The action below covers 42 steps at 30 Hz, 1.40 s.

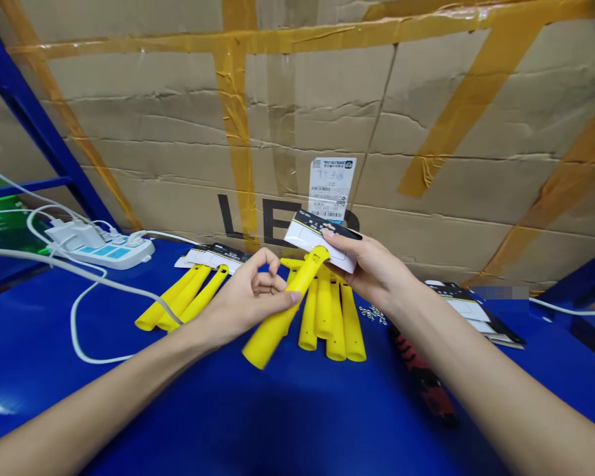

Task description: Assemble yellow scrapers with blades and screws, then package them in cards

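My left hand (258,291) grips a yellow plastic tube (277,324), its thumb pressed along the side. The tube slants down to the left with its open round end lowest. At its upper end it meets a black-and-white printed card (307,238), which my right hand (371,264) pinches with the thumb on top. Behind them several more yellow tubes (334,317) lie side by side on the blue table (258,423). Farther left are other yellow tubes (193,297) with cards (213,254) at their upper ends. Small metal pieces (373,315) lie scattered near my right wrist.
A red-and-black tool (426,383) lies beneath my right forearm. More printed cards (469,311) are stacked at the right. A white power strip (112,250) with plugs and loose cables (79,324) occupies the left side. A large taped cardboard box (178,145) stands along the back.
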### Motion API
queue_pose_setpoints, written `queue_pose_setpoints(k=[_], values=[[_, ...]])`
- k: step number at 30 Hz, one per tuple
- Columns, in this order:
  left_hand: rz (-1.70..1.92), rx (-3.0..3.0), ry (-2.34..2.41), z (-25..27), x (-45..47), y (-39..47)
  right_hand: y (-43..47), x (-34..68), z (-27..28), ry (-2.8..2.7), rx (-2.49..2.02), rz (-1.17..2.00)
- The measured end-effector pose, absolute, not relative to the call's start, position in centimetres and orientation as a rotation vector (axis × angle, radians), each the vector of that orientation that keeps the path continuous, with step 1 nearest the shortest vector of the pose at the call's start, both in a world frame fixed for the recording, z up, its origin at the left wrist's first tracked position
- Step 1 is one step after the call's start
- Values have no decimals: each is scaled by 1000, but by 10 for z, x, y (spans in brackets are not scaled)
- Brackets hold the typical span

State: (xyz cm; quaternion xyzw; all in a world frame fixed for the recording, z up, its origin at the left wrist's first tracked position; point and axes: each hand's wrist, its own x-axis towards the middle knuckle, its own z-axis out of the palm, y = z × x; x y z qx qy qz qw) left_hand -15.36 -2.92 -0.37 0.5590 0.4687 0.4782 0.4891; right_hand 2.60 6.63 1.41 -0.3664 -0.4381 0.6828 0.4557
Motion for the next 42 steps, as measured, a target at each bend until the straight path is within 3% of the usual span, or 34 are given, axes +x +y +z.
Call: queue_pose_setpoints(k=[4, 10, 18, 32, 42], values=[[1082, 1607, 1271, 12, -198, -29, 90, 5, 14, -1338, -917, 1606], [820, 2019, 1711, 32, -249, -37, 117, -43, 18, -2090, -997, 1038], [461, 2204, 2035, 8, -260, -33, 132, -104, 0, -2508, -1028, 627], [174, 2428, 2242, -17, -250, -25, 126, -119, -31, -2482, -1141, 528], [501, 2570, 1758, -20, -212, -24, 97, -33, 10, -2394, -914, 661]])
